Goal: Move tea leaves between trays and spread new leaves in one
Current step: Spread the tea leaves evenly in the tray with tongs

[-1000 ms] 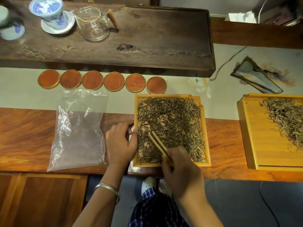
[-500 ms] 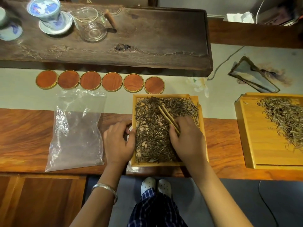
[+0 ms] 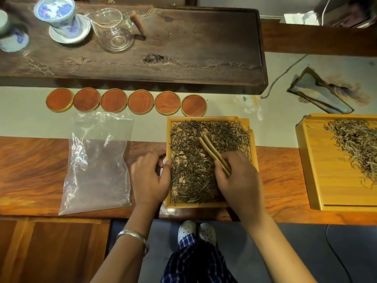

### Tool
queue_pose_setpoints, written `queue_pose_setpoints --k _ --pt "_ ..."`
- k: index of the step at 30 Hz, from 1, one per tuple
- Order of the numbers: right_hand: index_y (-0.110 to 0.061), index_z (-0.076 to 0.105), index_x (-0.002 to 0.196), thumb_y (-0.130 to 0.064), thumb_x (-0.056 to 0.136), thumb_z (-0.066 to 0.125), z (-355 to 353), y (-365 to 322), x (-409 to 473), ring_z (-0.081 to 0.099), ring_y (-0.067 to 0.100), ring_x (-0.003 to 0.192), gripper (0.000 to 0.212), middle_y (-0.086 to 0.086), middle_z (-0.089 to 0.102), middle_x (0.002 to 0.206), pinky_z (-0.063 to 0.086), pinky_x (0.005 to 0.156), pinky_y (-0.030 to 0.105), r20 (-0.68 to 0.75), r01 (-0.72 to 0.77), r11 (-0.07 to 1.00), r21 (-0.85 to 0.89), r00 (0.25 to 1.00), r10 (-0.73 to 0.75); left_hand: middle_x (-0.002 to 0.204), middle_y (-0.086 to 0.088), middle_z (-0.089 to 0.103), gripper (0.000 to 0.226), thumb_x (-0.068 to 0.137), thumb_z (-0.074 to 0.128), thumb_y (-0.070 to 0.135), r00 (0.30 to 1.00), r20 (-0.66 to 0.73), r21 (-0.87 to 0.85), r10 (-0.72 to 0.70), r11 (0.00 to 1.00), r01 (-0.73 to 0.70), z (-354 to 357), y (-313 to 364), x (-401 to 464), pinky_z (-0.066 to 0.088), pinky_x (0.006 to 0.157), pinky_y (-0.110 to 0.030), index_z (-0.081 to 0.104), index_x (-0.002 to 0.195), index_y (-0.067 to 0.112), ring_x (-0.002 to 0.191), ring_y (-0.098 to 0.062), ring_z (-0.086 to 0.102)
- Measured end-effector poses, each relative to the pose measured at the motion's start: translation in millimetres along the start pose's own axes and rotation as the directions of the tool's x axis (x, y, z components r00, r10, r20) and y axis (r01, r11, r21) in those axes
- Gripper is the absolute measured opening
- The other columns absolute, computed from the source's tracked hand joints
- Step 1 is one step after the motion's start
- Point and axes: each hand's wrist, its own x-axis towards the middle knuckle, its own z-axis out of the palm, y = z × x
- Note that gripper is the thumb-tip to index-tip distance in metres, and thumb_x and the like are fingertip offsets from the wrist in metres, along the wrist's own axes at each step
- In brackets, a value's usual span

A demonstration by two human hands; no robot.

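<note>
Since the earlier frame the right hand (image 3: 238,180) has travelled up from the near edge of the middle tray (image 3: 168,144) to its centre, carrying the bamboo tongs (image 3: 214,154) with it; their tips now point toward the upper left of the frame, lying low over the leaves.

At left of centre an emptied clear plastic bag (image 3: 98,162) lies flat on the counter (image 3: 30,170), probably set aside after the pour. Above it six round coasters (image 3: 140,102) sit in a row, out of the working area.

Next comes the left hand (image 3: 150,176), its grip pressed on the tray's left rim with the thumb just inside, seemingly to stop the tray sliding while the leaves are raked.

Dark tea leaves (image 3: 195,176) cover nearly the whole tray floor (thinner patches show through near the middle), so the spreading looks well along.

The right hand's grip is pinching the tongs near their back end, the two arms pressed almost together, a hold suited to sweeping rather than picking.

At the far right a second tray (image 3: 310,170) holds paler leaves (image 3: 359,144) bunched toward its upper right, well apart from the hands.
</note>
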Motion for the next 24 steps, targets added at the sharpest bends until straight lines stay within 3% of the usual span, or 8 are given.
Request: queue_pose_setpoints --k 4,12,19,24 --pt "-0.008 0.060 0.088 -0.019 0.091 0.059 -10.7 11.2 14.1 0.049 0.015 0.055 0.012 0.002 0.055 0.080 0.032 0.043 0.019 -0.071 -0.070 0.998 0.004 0.995 0.070 0.068 0.005 0.048 0.007 0.085 0.047 0.033 1.000 -0.001 -0.016 0.007 1.000 -0.007 -0.3 0.3 -0.3 0.024 0.065 -0.031 0.042 0.079 0.032 0.066 -0.015 0.040" --pt "-0.006 0.059 0.091 -0.023 0.092 0.055 -7.7 17.9 22.4 0.055 0.026 0.063 0.017 0.008 0.057 0.087 0.047 0.052 0.036 -0.022 -0.097 0.993 -0.073 0.995 0.095 0.066 0.008 0.043 0.016 0.084 0.047 0.033 1.000 -0.014 -0.005 0.016 1.000 -0.016 -0.2 -0.1 0.6 0.019 0.064 -0.030 0.037 0.073 0.029 0.064 -0.012 0.035" --pt "-0.004 0.059 0.088 -0.016 0.090 0.059 -10.8 23.0 17.4 0.048 0.018 0.059 0.013 0.008 0.057 0.083 0.033 0.047 0.024 -0.087 -0.104 0.993 -0.059 0.991 0.098 0.067 0.010 0.042 0.016 0.084 0.049 0.032 1.000 -0.013 -0.011 0.019 1.000 -0.019 -0.2 0.3 0.4 0.019 0.064 -0.030 0.035 0.076 0.034 0.065 -0.011 0.034" --pt "-0.005 0.060 0.090 -0.018 0.090 0.059 -15.2 25.3 14.4 0.054 0.024 0.062 0.013 0.008 0.057 0.084 0.042 0.048 0.032 -0.089 -0.080 0.994 -0.070 0.993 0.074 0.068 0.011 0.042 0.018 0.085 0.050 0.032 1.000 -0.006 -0.028 0.018 0.999 -0.018 -0.3 0.8 0.0 0.022 0.066 -0.030 0.034 0.081 0.040 0.066 -0.012 0.036"
